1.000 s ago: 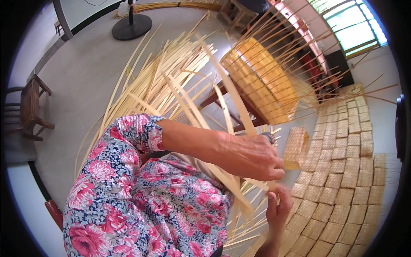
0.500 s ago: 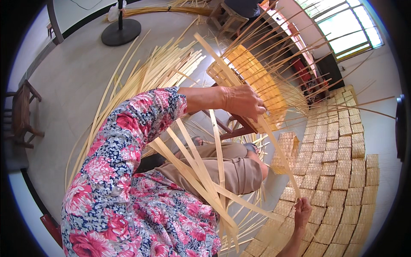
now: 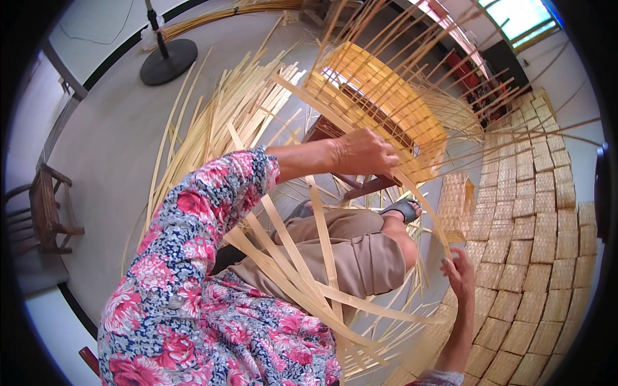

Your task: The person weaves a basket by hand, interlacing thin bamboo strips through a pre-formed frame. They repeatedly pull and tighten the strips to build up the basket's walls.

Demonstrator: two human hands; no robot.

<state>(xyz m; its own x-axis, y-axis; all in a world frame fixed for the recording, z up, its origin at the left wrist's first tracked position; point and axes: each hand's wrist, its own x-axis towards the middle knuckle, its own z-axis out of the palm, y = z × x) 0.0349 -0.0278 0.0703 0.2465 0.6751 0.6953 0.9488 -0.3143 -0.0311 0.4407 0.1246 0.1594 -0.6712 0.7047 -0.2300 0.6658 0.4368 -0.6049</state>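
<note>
A long flat bamboo strip (image 3: 428, 204) runs along the near edge of a yellow woven basket (image 3: 428, 122). My left hand (image 3: 365, 153) is closed on this strip at the basket's edge, its fingertips partly hidden. Down to the right, my right hand (image 3: 459, 275) pinches the strip near its lower end, which bends slightly. Thin stakes (image 3: 367, 58) stick out from the basket in many directions. Beneath the basket stands a dark wooden stool (image 3: 370, 188). Several more flat strips (image 3: 327, 248) lie across my lap.
A large pile of pale strips (image 3: 222, 106) lies on the floor at the left. Rows of stacked woven pieces (image 3: 515, 257) cover the floor at the right. A wooden chair (image 3: 48, 206) stands far left, and a round black stand base (image 3: 168, 62) at the back.
My right hand has moved up and slightly right with the strip, which now bends more. The view has shifted, and more of the basket's open inside shows. My left hand keeps its grip.
</note>
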